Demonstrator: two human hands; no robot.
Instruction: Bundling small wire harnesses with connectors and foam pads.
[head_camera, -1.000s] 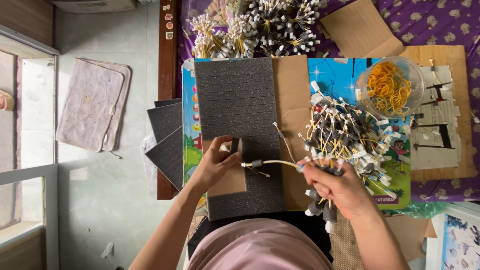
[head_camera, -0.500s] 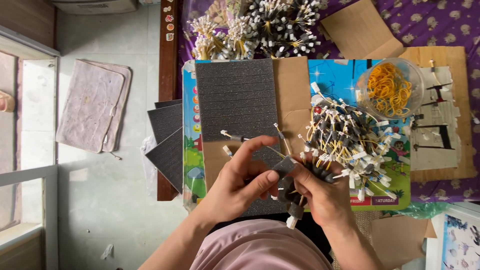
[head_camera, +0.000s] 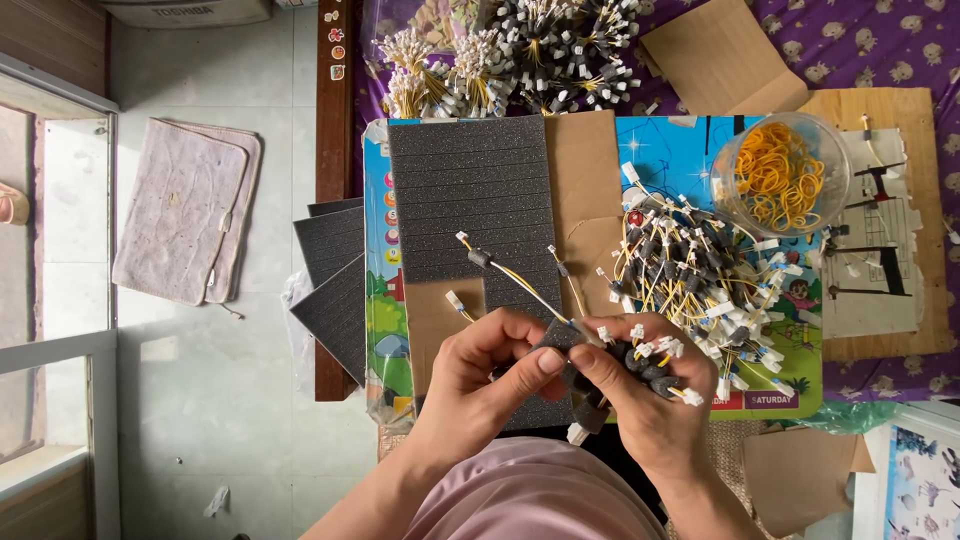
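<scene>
The strip of dark foam (head_camera: 568, 345) I am working with sits pinched between both hands at the 6 o'clock edge of the board, just above my lap. My left hand (head_camera: 480, 385) has thumb and forefinger closed on the strip's near end; my right hand (head_camera: 645, 395) is clamped around a bundle of short wired connectors (head_camera: 655, 365) while its fingertips meet the left at the strip.

Change since 1.0 s ago: the left hand lay flat on the foam sheet then and the right held a wire apart from it; now both have come together on the strip (read: a wire is being seated in foam, my judgement). 3 yellow-and-white wires (head_camera: 520, 285) stick out toward 11 o'clock.

Around: grooved grey foam sheet (head_camera: 465, 195) at 12 o'clock, bare cardboard (head_camera: 580, 165) beside it, loose connector pile (head_camera: 690, 270) at 2 o'clock, clear tub of orange rubber bands (head_camera: 785, 175) beyond, finished bundles (head_camera: 510, 45) at the far edge, spare foam sheets (head_camera: 335, 290) overhanging at 9 o'clock. The loose pile lies just beside the right hand; a snag there looks possible.
</scene>
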